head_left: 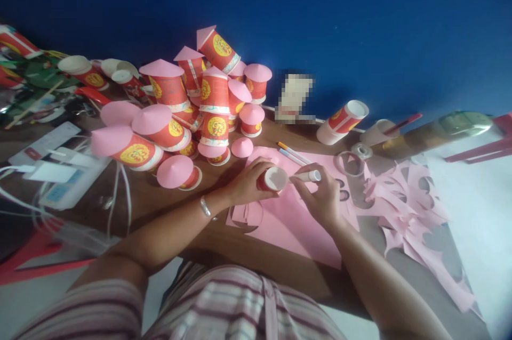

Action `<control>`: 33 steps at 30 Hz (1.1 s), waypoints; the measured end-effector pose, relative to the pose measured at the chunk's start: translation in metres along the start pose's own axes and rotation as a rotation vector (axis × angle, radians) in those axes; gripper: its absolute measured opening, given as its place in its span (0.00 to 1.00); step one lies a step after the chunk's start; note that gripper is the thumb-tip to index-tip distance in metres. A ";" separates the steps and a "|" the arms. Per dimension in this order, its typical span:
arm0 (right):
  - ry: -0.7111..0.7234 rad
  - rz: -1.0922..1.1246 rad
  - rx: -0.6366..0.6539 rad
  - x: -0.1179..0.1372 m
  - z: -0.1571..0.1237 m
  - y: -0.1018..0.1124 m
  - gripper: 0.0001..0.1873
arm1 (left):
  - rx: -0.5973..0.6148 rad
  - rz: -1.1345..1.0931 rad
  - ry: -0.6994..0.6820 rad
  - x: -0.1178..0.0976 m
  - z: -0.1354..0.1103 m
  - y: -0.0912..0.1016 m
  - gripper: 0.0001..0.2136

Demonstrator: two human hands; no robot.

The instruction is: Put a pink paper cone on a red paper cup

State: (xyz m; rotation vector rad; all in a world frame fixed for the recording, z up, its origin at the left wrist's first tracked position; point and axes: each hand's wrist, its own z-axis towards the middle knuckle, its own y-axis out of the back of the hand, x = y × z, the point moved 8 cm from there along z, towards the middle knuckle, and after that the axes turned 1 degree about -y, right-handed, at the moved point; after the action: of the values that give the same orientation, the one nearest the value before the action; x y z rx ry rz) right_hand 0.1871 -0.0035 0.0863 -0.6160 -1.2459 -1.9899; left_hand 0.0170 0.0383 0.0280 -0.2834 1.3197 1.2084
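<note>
My left hand (250,183) is wrapped round a red paper cup (275,179), its pale round end tilted up toward me. In my right hand (322,196) is a slim white tube (308,176), pinched with its narrow tip pointing at the rim of the cup. Whether the tip touches the rim I cannot tell. Beneath both hands lies a pink paper sheet (296,228) with the handles of scissors (343,191) on it. Just beyond my left hand, a small pink paper cone (242,147) stands on the table.
Several red cups with pink cone tops (166,84) are piled at the back left. Pink paper offcuts (404,196) spread over the right side. A tape roll (362,151) and stacked cups (343,121) stand at the back. A power strip (76,180) with white cables lies left.
</note>
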 end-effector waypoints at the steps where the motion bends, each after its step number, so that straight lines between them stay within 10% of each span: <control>1: -0.008 -0.004 0.003 -0.002 -0.001 0.000 0.09 | -0.004 0.001 -0.001 0.000 0.000 0.000 0.29; 13: -0.387 0.229 -0.006 -0.045 -0.002 0.004 0.14 | 0.052 -0.173 -0.064 -0.013 0.000 0.006 0.31; 33: -0.131 0.162 0.020 -0.012 0.018 -0.011 0.12 | -0.028 -0.067 0.111 0.008 -0.003 -0.002 0.32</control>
State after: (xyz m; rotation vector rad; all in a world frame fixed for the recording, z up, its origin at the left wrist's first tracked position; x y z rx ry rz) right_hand 0.1873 0.0194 0.0788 -0.8223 -1.2499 -1.8253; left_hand 0.0149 0.0395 0.0191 -0.4166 1.3785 1.1690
